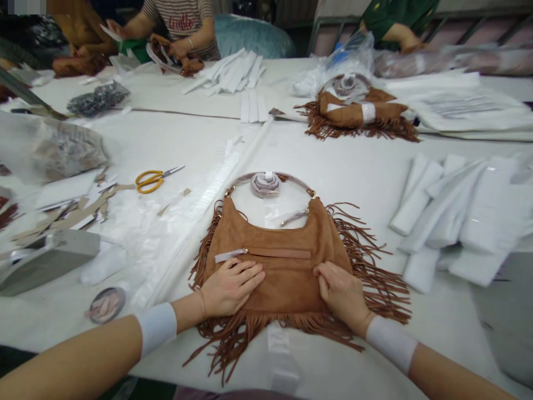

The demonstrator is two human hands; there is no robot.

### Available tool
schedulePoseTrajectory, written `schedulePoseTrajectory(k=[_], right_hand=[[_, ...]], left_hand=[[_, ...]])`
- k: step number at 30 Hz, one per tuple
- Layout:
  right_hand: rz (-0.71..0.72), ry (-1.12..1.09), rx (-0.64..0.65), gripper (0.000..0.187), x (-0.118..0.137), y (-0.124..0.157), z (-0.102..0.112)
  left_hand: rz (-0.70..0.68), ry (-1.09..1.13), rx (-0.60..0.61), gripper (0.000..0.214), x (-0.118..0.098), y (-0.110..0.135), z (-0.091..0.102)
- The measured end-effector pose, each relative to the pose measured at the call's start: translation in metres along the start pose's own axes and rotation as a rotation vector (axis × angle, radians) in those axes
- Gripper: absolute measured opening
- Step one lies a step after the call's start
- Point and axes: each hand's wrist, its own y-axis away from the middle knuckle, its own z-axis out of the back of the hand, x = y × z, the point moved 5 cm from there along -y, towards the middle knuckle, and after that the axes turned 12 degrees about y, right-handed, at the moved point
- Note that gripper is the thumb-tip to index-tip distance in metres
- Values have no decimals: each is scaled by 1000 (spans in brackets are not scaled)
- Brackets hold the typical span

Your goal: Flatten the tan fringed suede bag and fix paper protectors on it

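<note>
A brown suede handbag (283, 244) with long fringe lies flat on the white table (358, 172) right in front of me. Its wrapped handle (266, 180) arches away from me, with a rolled paper wad on it. A zip with a white paper-wrapped pull (230, 255) runs across the bag's front. My left hand (229, 286) lies flat on the bag's lower left, fingers stretched out. My right hand (341, 291) rests on the lower right, fingers curled down against the suede. Neither hand holds anything.
Yellow-handled scissors (155, 179) lie at the left beside paper scraps and plastic sheets. White folded paper strips (453, 214) are piled at the right. A second fringed bag (358, 114) lies farther back. Other people work at the far edge.
</note>
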Motion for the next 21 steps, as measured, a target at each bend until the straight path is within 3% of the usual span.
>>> schedulePoseTrajectory(k=[7,12,21], right_hand=[[-37,86,-28,18,4,5,7],[-47,124,-46,20,7,6,11],[-61,166,-50,21,16,-1,27]], left_hand=[[75,-138,-33,44,-29,-16,-4],[52,-91,-30,51,-44,-33,-5],[37,-41,6,49,-39,-35,-8]])
